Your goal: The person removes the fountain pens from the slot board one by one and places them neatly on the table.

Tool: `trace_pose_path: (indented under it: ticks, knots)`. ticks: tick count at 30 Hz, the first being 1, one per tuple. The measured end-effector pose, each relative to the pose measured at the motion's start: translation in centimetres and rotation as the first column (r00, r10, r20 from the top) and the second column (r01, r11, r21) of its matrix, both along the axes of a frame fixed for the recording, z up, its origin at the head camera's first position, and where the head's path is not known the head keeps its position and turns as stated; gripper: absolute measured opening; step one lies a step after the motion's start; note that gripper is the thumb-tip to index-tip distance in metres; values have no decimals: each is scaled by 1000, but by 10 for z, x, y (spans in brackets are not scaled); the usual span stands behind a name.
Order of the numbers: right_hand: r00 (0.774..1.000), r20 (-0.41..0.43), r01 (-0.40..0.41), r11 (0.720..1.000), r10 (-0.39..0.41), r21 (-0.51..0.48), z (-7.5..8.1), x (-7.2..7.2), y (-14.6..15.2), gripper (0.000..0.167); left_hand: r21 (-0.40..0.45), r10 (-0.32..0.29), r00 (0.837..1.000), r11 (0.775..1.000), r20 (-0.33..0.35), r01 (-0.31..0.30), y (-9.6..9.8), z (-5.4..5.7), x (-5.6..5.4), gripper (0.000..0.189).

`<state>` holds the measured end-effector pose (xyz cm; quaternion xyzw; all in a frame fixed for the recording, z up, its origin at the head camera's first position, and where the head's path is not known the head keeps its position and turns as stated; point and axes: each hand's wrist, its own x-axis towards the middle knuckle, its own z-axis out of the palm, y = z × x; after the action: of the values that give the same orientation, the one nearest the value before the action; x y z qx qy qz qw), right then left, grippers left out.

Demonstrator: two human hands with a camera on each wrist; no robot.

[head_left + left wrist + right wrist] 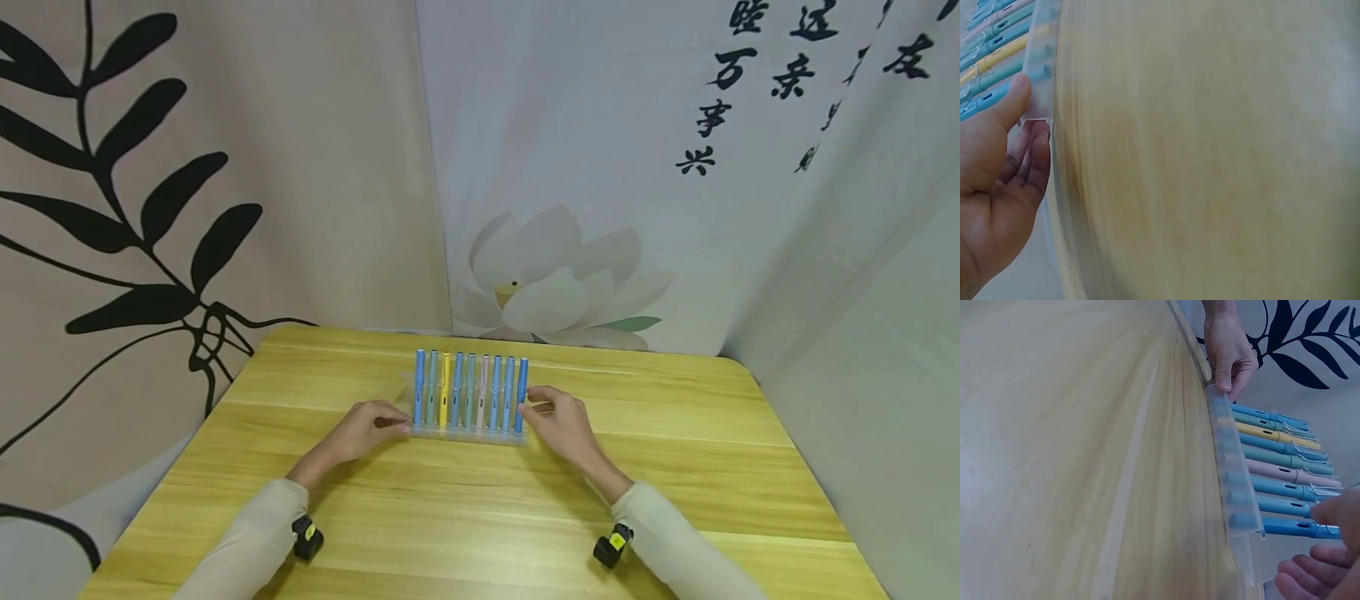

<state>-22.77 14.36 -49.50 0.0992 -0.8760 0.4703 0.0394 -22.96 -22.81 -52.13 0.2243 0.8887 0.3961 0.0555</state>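
Observation:
A clear plastic pen stand holds a row of upright capped pens: several blue, green ones, a yellow pen and a pale pink pen. At the stand's left end my left hand pinches its corner, thumb on top and fingers beneath in the left wrist view. My right hand is at the other end, thumb and index finger at the rightmost blue pen, pinching its upper part. The remaining fingers of that hand are loosely curled below the pen, and its fingertips are partly out of the right wrist view.
The stand is on a wood-grain table, toward its far edge. Behind hangs a pale curtain printed with dark leaves, a lotus and writing. Each sleeve carries a small black wrist camera.

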Motion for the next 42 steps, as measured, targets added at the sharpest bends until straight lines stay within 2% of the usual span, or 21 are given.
trace_pose_path:
  ticks: [10,17,23,33,42]
  knots:
    - [999,-14,42,999,-42,-18,-4,-7,-7,23,1,15,999,1000,32,-15,1,2,1,27]
    - [998,-3,60,998,-60,-28,-5,-8,-9,23,0,23,999,1000,27,-23,3,5,2,18]
    - [998,-7,61,997,-61,-41,-6,-7,-8,24,11,14,1000,1000,25,-14,1,3,2,17]
    - [994,-85,59,993,-68,-104,15,-4,-5,24,23,5,1000,1000,4,-5,2,0,2,18]
    - [995,-68,68,992,-76,-110,27,5,3,24,22,-2,1000,1000,-7,2,2,1,2,16]
